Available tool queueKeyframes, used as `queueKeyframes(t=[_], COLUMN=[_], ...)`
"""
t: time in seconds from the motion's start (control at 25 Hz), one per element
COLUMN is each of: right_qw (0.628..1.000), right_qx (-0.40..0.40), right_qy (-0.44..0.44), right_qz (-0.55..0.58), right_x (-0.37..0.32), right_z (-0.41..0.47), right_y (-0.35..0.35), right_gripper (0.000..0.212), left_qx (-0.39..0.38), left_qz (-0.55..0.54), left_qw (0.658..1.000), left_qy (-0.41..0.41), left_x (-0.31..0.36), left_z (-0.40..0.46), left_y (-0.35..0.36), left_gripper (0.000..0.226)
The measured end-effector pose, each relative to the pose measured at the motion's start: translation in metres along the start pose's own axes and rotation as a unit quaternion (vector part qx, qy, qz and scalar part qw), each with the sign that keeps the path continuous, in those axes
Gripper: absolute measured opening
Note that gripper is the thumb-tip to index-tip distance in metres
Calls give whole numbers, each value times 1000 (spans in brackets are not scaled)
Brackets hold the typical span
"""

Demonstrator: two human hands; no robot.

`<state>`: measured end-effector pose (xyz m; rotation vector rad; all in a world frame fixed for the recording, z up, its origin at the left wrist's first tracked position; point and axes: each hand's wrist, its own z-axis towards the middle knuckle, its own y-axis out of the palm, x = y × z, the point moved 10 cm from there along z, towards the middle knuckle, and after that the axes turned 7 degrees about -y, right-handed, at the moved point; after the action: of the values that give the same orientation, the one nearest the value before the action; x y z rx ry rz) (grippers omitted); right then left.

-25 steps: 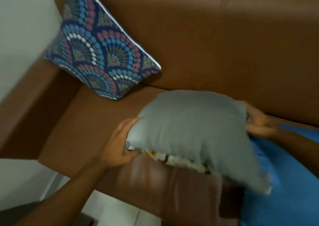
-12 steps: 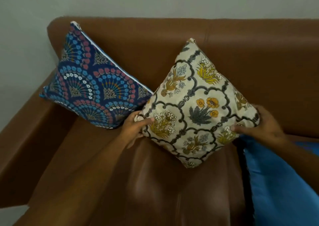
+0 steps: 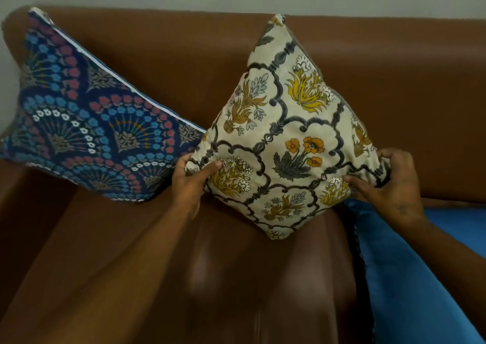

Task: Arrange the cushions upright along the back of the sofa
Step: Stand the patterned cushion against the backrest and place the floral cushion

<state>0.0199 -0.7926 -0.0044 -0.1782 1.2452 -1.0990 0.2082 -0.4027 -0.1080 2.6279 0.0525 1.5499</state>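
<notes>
Floral cream cushion (image 3: 286,138) stands on one corner like a diamond, low tip on the sofa seat (image 3: 163,278) near the middle, top tip up at the top edge of the sofa back (image 3: 394,86), leaning on it. My left hand (image 3: 193,179) is clamped on its left corner, thumb on the front face, fingers behind. My right hand (image 3: 391,183) is clamped on the right corner, fabric bunched in the grip. Just to the left, the dark blue fan-pattern cushion (image 3: 86,125) is propped in the left corner of the sofa against back and armrest, also tilted on a corner; its right tip touches or sits just behind the floral one, can't tell which. Blue fabric (image 3: 420,278) lies on the seat at the right side, under my right wrist; could be another cushion or a cover, not clear. Progress, as I judge it: one cushion parked, second in position but not let go, so roughly mid-task. Left to do: release the floral one, check it stays up, maybe square both off the diamond tilt, then deal with whatever sits on the right end, mostly out of frame.
</notes>
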Motion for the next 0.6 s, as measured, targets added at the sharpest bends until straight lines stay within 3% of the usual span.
queueKeyframes(t=[0.24, 0.48, 0.6], right_qw=[1000, 995, 992], right_qx=[-12, -40, -73], right_qy=[-3, -10, -7], right_qz=[-15, -91, -101], right_x=[7, 15, 43], right_z=[3, -22, -45], right_y=[5, -9, -34], right_gripper=[64, 89, 92], left_qx=[10, 191, 223], left_qz=[16, 143, 126], left_qw=[1000, 966, 965], left_qy=[1, 96, 61], left_x=[4, -10, -47], left_z=[2, -33, -47], left_y=[-4, -22, -22], left_gripper=[86, 90, 84])
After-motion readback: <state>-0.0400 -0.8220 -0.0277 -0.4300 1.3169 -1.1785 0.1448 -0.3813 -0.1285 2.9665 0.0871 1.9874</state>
